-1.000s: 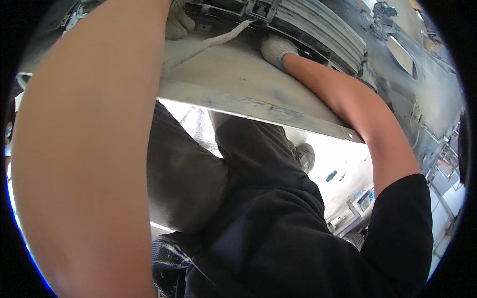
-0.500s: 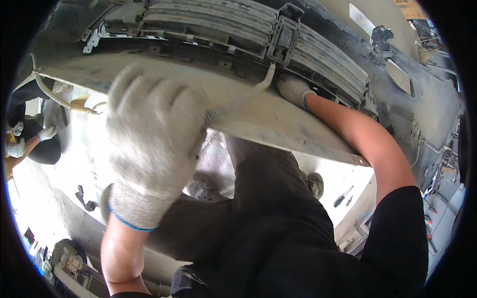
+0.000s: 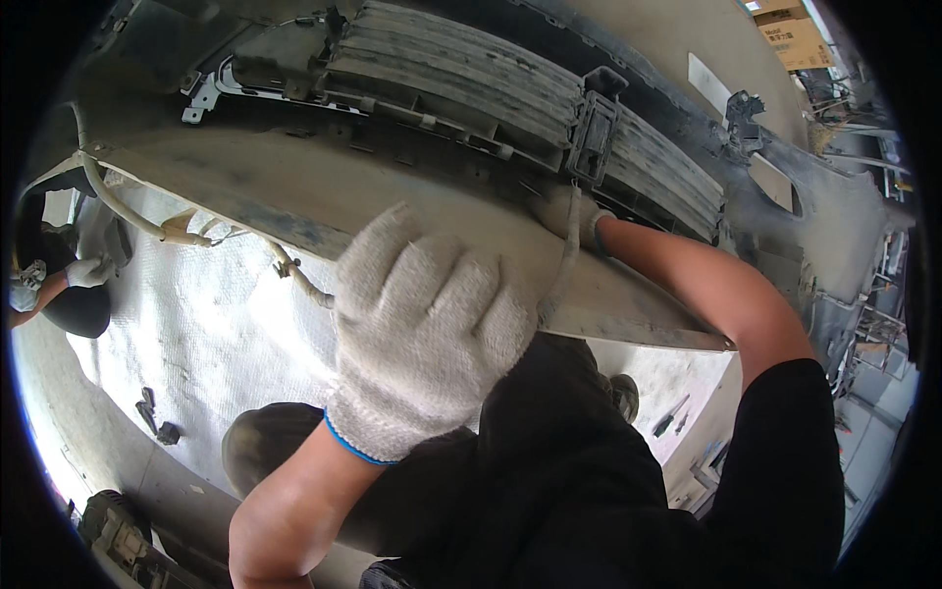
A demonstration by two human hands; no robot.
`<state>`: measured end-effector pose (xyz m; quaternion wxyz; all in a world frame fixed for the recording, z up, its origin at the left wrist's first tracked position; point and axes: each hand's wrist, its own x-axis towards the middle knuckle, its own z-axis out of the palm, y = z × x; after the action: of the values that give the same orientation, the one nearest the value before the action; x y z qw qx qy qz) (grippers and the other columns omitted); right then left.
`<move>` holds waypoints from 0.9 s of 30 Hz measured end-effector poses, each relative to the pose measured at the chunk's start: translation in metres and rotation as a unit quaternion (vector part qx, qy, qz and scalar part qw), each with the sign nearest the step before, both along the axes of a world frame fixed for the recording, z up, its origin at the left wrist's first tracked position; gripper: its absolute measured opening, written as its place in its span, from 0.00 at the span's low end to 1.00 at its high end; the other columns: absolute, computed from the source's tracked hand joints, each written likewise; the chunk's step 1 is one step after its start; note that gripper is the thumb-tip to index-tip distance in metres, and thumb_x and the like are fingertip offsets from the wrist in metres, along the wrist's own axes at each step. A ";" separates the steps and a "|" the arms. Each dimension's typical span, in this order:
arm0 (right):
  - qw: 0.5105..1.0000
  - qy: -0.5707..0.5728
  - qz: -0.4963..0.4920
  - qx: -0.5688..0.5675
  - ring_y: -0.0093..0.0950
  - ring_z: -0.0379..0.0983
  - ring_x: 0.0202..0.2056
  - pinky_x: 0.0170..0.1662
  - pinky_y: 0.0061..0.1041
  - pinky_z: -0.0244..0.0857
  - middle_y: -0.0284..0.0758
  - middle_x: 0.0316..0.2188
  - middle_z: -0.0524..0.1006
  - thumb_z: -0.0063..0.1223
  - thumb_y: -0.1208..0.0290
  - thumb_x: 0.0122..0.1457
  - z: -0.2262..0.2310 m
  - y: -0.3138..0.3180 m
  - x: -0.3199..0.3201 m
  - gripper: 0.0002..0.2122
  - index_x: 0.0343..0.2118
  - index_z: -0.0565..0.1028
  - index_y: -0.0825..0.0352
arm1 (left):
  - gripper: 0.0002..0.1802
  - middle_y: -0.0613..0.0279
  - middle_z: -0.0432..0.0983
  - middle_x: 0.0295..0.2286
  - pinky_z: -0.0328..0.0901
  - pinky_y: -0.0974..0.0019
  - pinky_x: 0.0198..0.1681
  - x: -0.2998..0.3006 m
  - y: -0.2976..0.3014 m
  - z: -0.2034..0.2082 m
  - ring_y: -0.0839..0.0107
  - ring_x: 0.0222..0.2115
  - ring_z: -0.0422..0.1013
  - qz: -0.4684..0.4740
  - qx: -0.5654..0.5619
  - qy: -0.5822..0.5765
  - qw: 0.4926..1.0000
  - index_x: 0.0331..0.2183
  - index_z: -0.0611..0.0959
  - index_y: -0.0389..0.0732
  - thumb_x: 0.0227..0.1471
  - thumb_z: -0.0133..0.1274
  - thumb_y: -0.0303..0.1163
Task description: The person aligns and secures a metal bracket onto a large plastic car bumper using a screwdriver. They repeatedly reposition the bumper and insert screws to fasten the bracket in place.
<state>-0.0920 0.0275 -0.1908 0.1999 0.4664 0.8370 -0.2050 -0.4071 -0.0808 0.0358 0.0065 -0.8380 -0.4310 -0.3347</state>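
A dusty grey car bumper lies inner side up in front of me, its ribbed grille across the top. My left hand, in a white knit glove, is curled over the bumper's near edge. A pale strip runs from beside its little finger up to the grille. My right hand, also gloved, reaches into the gap under the grille at the strip's upper end; its fingers are hidden there. My dark trousers fill the lower middle.
A pale wiring cable with a connector hangs along the bumper's left edge. Another person's gloved hand shows at far left. A white cloth covers the floor, with small dark parts on it. A cardboard box stands at top right.
My left arm, which filled the left side, has pulled back; the gloved hand has moved right and down onto the bumper's near edge. My right hand stays at the grille.
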 end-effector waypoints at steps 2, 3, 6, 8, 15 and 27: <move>0.995 0.056 -0.078 0.025 0.47 0.78 0.47 0.50 0.43 0.73 0.53 0.43 0.80 0.43 0.67 0.63 -0.015 0.003 -0.003 0.16 0.46 0.80 0.69 | 0.18 0.64 0.78 0.33 0.67 0.46 0.52 0.001 -0.001 0.000 0.63 0.38 0.74 -0.008 0.005 0.002 1.000 0.34 0.83 0.45 0.34 0.59 0.34; 0.998 0.026 -0.027 0.046 0.47 0.78 0.48 0.50 0.44 0.72 0.53 0.44 0.80 0.43 0.68 0.63 -0.019 0.003 -0.004 0.16 0.46 0.80 0.69 | 0.18 0.64 0.77 0.33 0.68 0.47 0.52 0.001 -0.002 -0.001 0.63 0.38 0.74 -0.007 0.003 0.000 1.000 0.34 0.82 0.44 0.33 0.57 0.34; 0.997 -0.044 -0.048 0.029 0.47 0.77 0.49 0.52 0.45 0.72 0.52 0.46 0.80 0.44 0.69 0.63 -0.019 -0.003 -0.005 0.15 0.46 0.80 0.69 | 0.19 0.64 0.77 0.34 0.68 0.49 0.52 0.001 -0.004 0.000 0.64 0.38 0.74 -0.019 -0.008 0.007 1.000 0.34 0.83 0.45 0.34 0.57 0.36; 0.990 0.000 -0.127 0.056 0.47 0.77 0.49 0.52 0.44 0.71 0.49 0.47 0.80 0.45 0.70 0.62 -0.015 -0.011 -0.001 0.15 0.46 0.80 0.69 | 0.19 0.66 0.78 0.35 0.67 0.46 0.52 -0.002 -0.007 0.000 0.63 0.39 0.74 -0.024 -0.006 0.004 1.000 0.37 0.82 0.46 0.38 0.61 0.37; 0.993 -0.073 0.009 0.089 0.42 0.77 0.48 0.53 0.42 0.71 0.47 0.45 0.80 0.44 0.70 0.63 -0.013 -0.012 0.001 0.15 0.47 0.78 0.69 | 0.20 0.65 0.75 0.34 0.70 0.50 0.49 -0.001 -0.009 -0.009 0.63 0.38 0.73 -0.027 -0.009 -0.023 0.999 0.36 0.83 0.45 0.35 0.59 0.37; 0.979 0.052 -0.160 -0.114 0.48 0.66 0.62 0.66 0.40 0.58 0.51 0.62 0.68 0.42 0.60 0.65 0.098 0.003 -0.050 0.29 0.68 0.59 0.64 | 0.19 0.65 0.76 0.35 0.67 0.51 0.52 -0.001 0.006 0.004 0.66 0.41 0.72 -0.054 -0.021 -0.010 0.998 0.39 0.82 0.48 0.40 0.54 0.37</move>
<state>-0.1417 0.0303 -0.0928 0.1722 0.5575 0.7317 -0.3525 -0.4077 -0.0750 0.0401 -0.0334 -0.8567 -0.3919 -0.3337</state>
